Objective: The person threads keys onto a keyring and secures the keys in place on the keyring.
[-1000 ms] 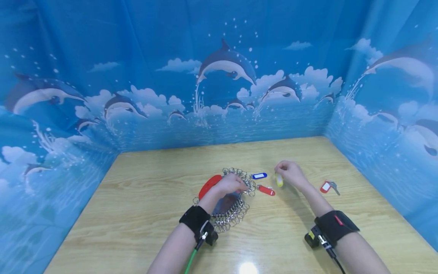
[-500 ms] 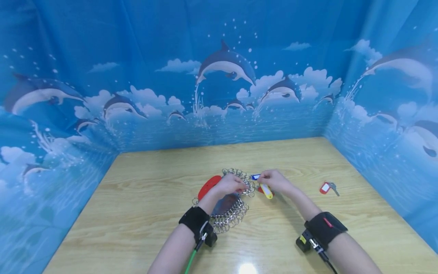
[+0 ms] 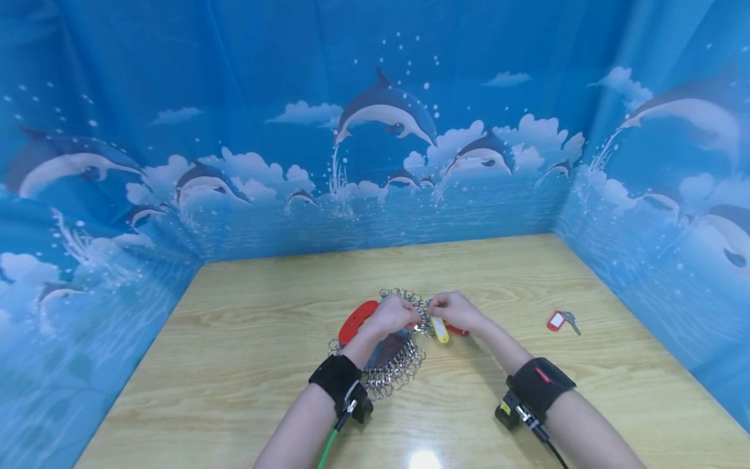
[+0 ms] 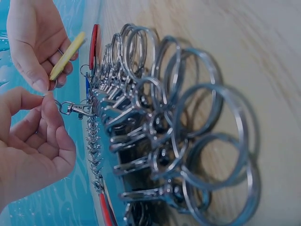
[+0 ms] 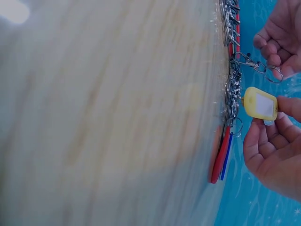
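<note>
In the head view, my left hand (image 3: 395, 316) is over a round rack ringed with metal clasps (image 3: 392, 374) and split rings. A red curved piece (image 3: 356, 321) shows at its left. The left wrist view shows my left thumb and finger pinching a split ring linked to a swivel clasp (image 4: 80, 109). Beside it, my right hand (image 3: 459, 311) pinches a yellow key tag (image 5: 260, 103) at one end. A small ring shows at the tag's end, close to the left fingertips; whether the rings touch I cannot tell.
A red key tag (image 3: 459, 331) lies by the rack, partly behind the yellow one. A blue tag (image 5: 226, 157) is mostly hidden in the head view. Farther right on the wooden table (image 3: 263, 286) lie another red tag (image 3: 555, 320) and its key (image 3: 571, 322).
My right hand has carried the yellow key tag leftward, up to my left hand, passing over the blue and red tags. The left hand has stayed in place over the rack.
</note>
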Available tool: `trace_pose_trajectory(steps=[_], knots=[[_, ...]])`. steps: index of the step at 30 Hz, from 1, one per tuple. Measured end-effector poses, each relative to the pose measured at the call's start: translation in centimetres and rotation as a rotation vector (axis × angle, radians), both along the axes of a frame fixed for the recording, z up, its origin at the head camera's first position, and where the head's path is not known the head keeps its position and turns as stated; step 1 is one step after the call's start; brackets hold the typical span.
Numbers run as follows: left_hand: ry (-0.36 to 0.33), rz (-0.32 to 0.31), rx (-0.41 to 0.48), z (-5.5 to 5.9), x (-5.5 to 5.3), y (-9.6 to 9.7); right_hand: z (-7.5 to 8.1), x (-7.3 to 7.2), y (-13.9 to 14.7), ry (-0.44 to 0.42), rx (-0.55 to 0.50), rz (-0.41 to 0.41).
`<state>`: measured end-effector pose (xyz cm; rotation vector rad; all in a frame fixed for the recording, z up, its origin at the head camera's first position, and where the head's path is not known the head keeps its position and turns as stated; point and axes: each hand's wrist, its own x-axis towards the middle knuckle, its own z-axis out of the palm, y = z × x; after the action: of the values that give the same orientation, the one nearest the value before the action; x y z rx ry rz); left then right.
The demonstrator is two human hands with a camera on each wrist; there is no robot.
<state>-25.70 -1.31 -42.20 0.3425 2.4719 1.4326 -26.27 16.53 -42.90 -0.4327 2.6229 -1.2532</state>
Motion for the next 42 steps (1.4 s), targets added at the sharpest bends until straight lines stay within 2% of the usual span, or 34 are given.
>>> trace_pose_trajectory(steps=[5,14,20,28,35,42], knots=[[0.021,0.030,-0.039,0.0,0.1,0.0,-0.3,0.0,-0.3,0.051,0.018,0.008],[0.062,0.034,-0.128,0.0,0.1,0.3,-0.2,0.2,-1.5,0.174,0.057,0.059],[0.099,0.032,-0.197,0.1,-0.2,0.1,0.0,0.3,-2.0,0.188,0.069,0.064],[0.113,0.051,-0.220,0.2,-0.1,0.0,0.3,0.6,-2.2,0.248,0.101,0.094],[0.126,0.038,-0.244,0.1,-0.1,-0.1,0.4,0.7,-2.3,0.280,0.140,0.093],[0.172,0.029,-0.289,-0.2,0.0,0.1,0.4,0.8,-2.3,0.295,0.130,0.097]])
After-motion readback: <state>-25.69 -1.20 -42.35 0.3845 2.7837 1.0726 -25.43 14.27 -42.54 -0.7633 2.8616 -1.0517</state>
